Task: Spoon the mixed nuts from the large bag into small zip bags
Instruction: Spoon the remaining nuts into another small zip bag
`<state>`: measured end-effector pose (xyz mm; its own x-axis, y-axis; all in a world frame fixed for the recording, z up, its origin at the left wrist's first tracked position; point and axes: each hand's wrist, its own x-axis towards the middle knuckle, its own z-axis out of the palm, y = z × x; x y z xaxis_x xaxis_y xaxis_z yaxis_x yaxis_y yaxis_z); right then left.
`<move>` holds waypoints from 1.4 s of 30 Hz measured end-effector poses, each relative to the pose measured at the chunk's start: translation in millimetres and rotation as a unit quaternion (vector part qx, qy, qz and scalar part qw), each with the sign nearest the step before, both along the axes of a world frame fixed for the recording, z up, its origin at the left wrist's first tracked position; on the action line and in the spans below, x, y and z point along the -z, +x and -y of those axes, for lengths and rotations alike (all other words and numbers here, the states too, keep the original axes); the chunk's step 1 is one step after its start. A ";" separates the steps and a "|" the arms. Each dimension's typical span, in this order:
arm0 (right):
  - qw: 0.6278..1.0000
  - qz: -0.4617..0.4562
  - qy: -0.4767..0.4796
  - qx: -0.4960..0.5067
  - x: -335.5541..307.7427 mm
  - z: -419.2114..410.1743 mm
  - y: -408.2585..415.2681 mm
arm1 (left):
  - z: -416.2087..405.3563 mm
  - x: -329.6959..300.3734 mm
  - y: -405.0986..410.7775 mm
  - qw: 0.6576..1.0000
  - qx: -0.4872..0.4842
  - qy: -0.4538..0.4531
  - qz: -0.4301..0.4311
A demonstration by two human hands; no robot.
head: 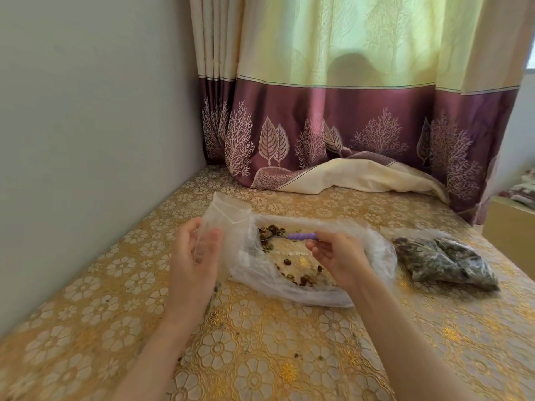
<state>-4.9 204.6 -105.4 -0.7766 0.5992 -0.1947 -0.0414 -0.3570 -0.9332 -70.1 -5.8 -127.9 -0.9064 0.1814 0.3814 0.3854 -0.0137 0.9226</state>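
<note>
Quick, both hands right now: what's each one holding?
Left hand: grips the small zip bag.
Right hand: pinches the purple spoon, loaded with nuts.

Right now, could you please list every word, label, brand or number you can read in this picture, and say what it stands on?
None: no readable text appears anywhere.
Clear small zip bag in the left hand: no print visible.
Clear large plastic bag of nuts: no label.
Purple-handled spoon in the right hand: no marking.
Filled bags of nuts: nothing legible.
Curtain and yellow floral tablecloth: patterns only.
</note>
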 end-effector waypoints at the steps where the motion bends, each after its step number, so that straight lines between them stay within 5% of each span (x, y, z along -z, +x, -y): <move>1: 1.000 0.001 -0.020 -0.003 -0.6 -1.6 1.3 | 0.0 0.5 -0.3 1.000 -0.001 -0.005 -0.004; 8: 0.997 -0.001 -0.062 0.045 -7.7 -15.1 11.8 | -2.6 5.0 -1.5 0.999 0.018 -0.039 -0.015; 16: 0.995 -0.068 0.049 0.051 -46.1 -17.0 28.4 | -6.6 6.7 -1.0 0.997 0.029 -0.068 -0.031; 32: 0.942 -0.176 0.252 -0.135 -69.5 30.5 32.9 | -3.3 5.3 -2.6 1.000 0.008 -0.025 -0.011; 39: 0.945 -0.205 0.229 -0.113 -66.9 19.7 34.6 | -2.6 0.5 1.5 1.000 0.027 -0.008 -0.012; 42: 0.966 -0.221 0.128 -0.039 -63.8 13.0 31.3 | -2.6 0.9 1.3 1.000 0.018 0.001 -0.002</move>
<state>26.4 191.6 -41.5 -0.7953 0.5195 0.3125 -0.4379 -0.1358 -0.8887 -68.9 -3.1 -128.9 -0.8976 0.2128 0.3860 0.3889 -0.0295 0.9208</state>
